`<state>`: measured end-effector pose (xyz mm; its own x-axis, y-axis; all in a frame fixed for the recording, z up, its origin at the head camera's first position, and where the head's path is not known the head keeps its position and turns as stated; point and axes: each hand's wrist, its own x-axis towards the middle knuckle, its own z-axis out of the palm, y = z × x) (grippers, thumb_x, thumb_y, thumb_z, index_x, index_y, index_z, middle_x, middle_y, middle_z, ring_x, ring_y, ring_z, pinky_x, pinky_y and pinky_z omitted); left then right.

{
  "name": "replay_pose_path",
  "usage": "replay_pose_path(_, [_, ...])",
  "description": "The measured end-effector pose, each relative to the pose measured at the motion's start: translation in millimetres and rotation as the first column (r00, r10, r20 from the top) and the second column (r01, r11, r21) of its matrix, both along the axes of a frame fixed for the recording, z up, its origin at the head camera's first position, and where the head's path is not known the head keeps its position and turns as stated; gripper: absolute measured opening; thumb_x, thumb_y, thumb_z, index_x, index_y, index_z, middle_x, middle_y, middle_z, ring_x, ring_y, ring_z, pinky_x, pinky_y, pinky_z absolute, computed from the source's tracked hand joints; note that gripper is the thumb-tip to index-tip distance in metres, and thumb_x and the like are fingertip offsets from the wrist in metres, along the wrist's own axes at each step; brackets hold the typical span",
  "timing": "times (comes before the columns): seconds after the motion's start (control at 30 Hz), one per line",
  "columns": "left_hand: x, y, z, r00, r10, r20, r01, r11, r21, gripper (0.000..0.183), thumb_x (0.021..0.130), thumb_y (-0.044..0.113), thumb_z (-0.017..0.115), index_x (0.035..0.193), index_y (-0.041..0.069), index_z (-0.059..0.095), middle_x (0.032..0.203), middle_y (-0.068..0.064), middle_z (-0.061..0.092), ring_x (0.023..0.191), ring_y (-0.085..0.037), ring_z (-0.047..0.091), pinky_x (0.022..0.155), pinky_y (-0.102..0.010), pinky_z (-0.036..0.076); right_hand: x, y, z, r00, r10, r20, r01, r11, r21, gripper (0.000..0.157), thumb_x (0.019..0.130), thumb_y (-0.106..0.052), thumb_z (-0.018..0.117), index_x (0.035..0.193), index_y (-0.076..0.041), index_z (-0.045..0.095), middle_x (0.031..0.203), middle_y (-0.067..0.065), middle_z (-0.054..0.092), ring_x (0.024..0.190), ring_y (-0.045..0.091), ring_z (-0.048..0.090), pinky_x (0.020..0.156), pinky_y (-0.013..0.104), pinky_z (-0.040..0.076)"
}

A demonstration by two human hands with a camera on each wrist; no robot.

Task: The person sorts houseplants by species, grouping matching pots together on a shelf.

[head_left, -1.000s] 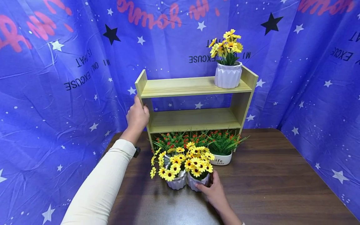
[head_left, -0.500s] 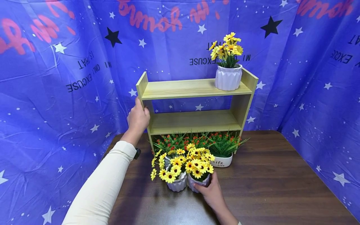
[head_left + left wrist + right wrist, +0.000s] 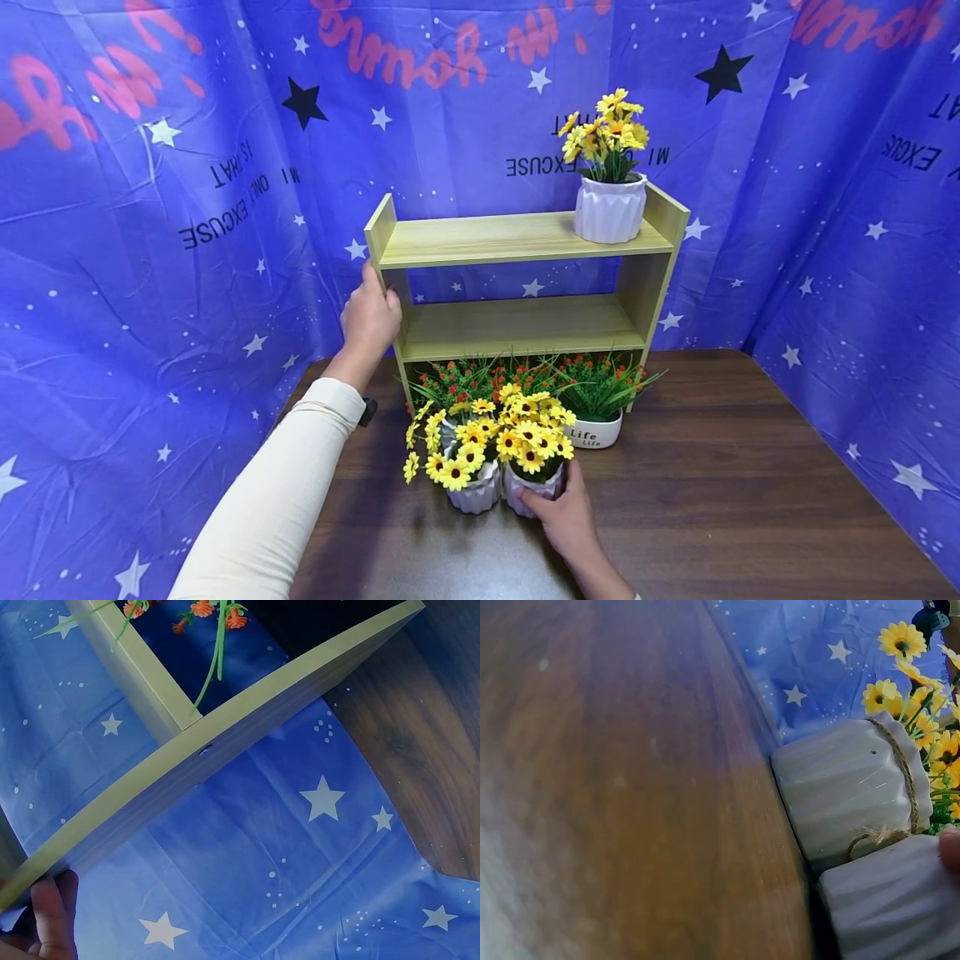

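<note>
My left hand grips the left side panel of a light wooden shelf. In the left wrist view, fingers show against that panel's lower left end. Low in front of the shelf, my right hand holds a white fluted pot of yellow daisies by its side. A matching flower pot stands close on its left. The right wrist view shows both pots side by side, twine round the farther pot, and one fingertip on the nearer.
A third daisy pot stands at the right end of the top board. Red-flowered plants fill the bottom level, one in a white oval planter on the dark wooden table. A blue starry curtain surrounds the back and sides.
The whole scene sits slightly lower in the head view than before. Both hands keep the same holds on the shelf and the flower pot.
</note>
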<state>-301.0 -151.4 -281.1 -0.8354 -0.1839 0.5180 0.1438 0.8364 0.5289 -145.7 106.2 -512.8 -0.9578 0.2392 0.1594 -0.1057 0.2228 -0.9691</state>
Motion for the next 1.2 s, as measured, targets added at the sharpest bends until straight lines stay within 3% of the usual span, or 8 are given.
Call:
replay_pose_path(0.27, [-1.0,-1.2,-2.0,0.999,-0.009,-0.032,0.009,1.000,-0.001,0.052,0.097,0.017,0.050,0.146,0.009,0.035,0.108,-0.033,0.065,0.095,-0.053,0.063,0.075,-0.064,0.046,0.3,5.0,4.1,0.998,-0.067,-0.010,0.067,0.997,-0.040,0.082,0.070,-0.015,0.089,0.136,0.004,0.044,0.133,0.024,0.054,0.124,0.036,0.050,0.106,0.051,0.035])
replay_pose_path(0.47, [-1.1,-0.7,-2.1,1.000,-0.013,-0.021,0.013,1.000,0.002,0.052,0.097,0.017,0.050,0.146,0.008,0.035,0.110,-0.032,0.065,0.096,-0.052,0.063,0.076,-0.063,0.046,2.0,10.1,13.6,0.998,-0.060,-0.036,0.056,0.993,-0.101,0.083,0.071,-0.012,0.089,0.137,0.006,0.042,0.137,0.025,0.051,0.128,0.035,0.047,0.107,0.049,0.035])
replay_pose_path(0.73, [0.0,-0.4,-1.0,1.000,-0.010,-0.004,0.010,1.000,0.003,0.053,0.098,0.018,0.051,0.147,0.009,0.034,0.112,-0.031,0.065,0.097,-0.052,0.063,0.077,-0.063,0.046,1.9,18.0,26.8,0.994,-0.081,-0.067,0.077,0.995,-0.060,0.083,0.071,-0.014,0.090,0.138,0.002,0.045,0.135,0.022,0.055,0.121,0.034,0.053,0.097,0.048,0.044])
replay_pose_path(1.0, [0.9,-0.2,-0.3,1.000,-0.006,0.005,0.006,1.000,0.010,0.053,0.098,0.018,0.051,0.147,0.009,0.034,0.113,-0.031,0.064,0.099,-0.052,0.063,0.078,-0.063,0.046,-1.6,22.7,40.7,0.978,-0.117,-0.171,0.107,0.992,-0.065,0.078,0.069,-0.006,0.090,0.135,0.003,0.048,0.129,0.020,0.059,0.114,0.030,0.055,0.086,0.019,0.045])
replay_pose_path(1.2, [0.7,-0.3,-0.4,1.000,-0.009,0.004,0.009,1.000,0.007,0.053,0.098,0.018,0.051,0.147,0.009,0.034,0.113,-0.031,0.064,0.098,-0.052,0.063,0.078,-0.063,0.046,-5.0,25.7,53.1,0.969,-0.126,-0.211,0.111,0.991,-0.081,0.074,0.067,-0.002,0.090,0.130,0.001,0.051,0.122,0.017,0.064,0.103,0.023,0.060,0.081,0.020,0.050])
